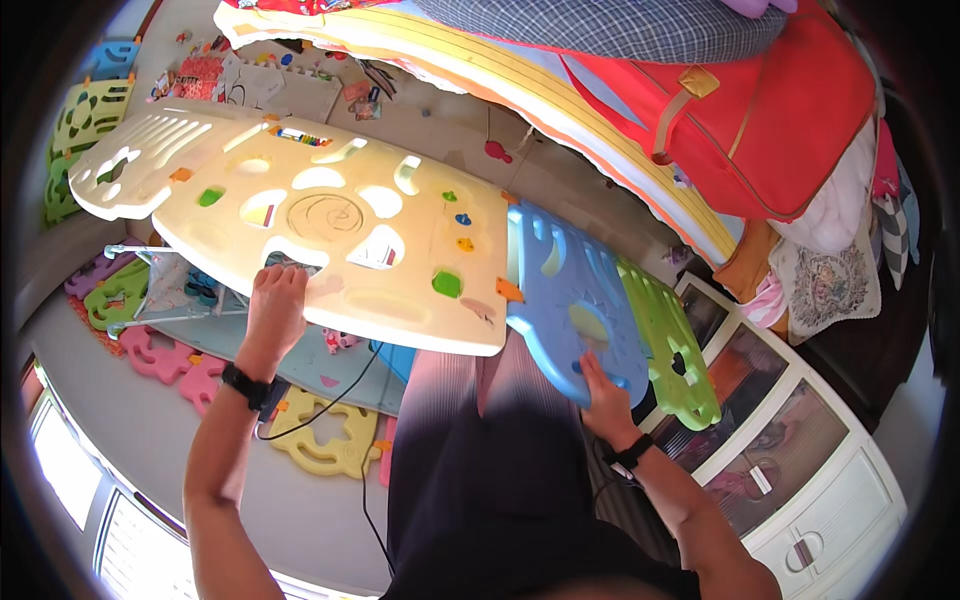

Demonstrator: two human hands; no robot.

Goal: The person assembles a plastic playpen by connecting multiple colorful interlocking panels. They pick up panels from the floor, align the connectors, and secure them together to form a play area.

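Note:
A row of joined plastic playpen panels stretches across the view in front of me. My left hand (278,297) is closed round the lower edge of the large cream panel (400,225), its fingers in a flower-shaped cutout. My right hand (606,400) grips the lower edge of the blue panel (570,270); its fingertips are partly hidden. Orange clips (509,290) link the cream panel to the blue one. Beyond the blue one hangs a green panel (668,345). Small coloured knobs and a bead counter (300,137) are set in the cream panel.
At the upper right, a big red bag (740,120) lies on striped bedding (590,140). White drawers (830,480) stand at the right. Small toys (195,75) litter the far floor. More panels, a pink one (165,360) included, and a black cable (330,400) lie at the left.

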